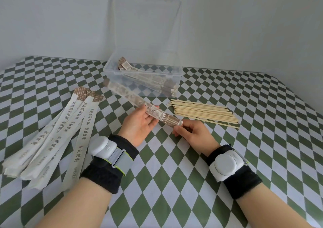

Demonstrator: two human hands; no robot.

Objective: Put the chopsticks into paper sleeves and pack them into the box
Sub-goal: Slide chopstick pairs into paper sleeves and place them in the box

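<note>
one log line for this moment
left hand: holds sleeve | right hand: pinches its near end | box: open, filled sleeves inside | chopsticks: loose pile at right

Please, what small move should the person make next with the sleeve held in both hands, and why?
Probably carry the held sleeve forward and lay it in the open clear box. It looks filled, the left hand and right hand both grip it just before the box, and other filled sleeves already lie there.

Both hands (139,123) grip filled sleeve (139,103) – box (143,81) behind.
</note>
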